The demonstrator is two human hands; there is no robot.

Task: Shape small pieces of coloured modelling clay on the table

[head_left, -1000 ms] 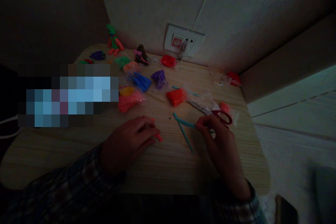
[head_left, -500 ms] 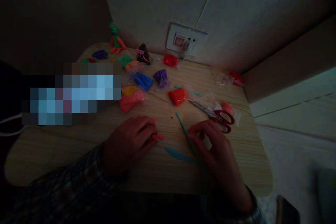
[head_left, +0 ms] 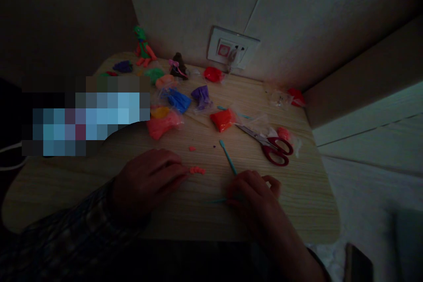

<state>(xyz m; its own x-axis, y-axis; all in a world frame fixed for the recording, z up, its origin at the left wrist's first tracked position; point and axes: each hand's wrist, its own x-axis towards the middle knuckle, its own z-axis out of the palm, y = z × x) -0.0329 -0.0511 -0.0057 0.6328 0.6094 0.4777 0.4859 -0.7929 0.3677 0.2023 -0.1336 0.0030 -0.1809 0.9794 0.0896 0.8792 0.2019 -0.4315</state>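
Observation:
My left hand point(head_left: 148, 180) rests on the table with its fingers drawn together, their tips at the left end of a small ridged strip of coral modelling clay point(head_left: 197, 170). A smaller bit of coral clay point(head_left: 192, 148) lies just beyond it. In my right hand point(head_left: 254, 194), thumb and finger pinch a teal plastic clay knife point(head_left: 216, 201), turned almost edge-on, with its blade pointing left. A thin teal modelling tool point(head_left: 228, 155) lies just past my right fingers, its near end hidden by them.
Red-handled scissors point(head_left: 264, 141) lie to the right. Bagged clay in red point(head_left: 222, 120), purple point(head_left: 202, 97), blue point(head_left: 178, 99) and pink point(head_left: 163, 124) spreads across the table point(head_left: 310, 202). A green-and-orange clay figure point(head_left: 142, 47) and a brown one point(head_left: 178, 66) stand near the wall.
My right hand has moved down and left and picked up the clay knife, which lay flat before. My left hand has drawn back left, showing more of the coral strip.

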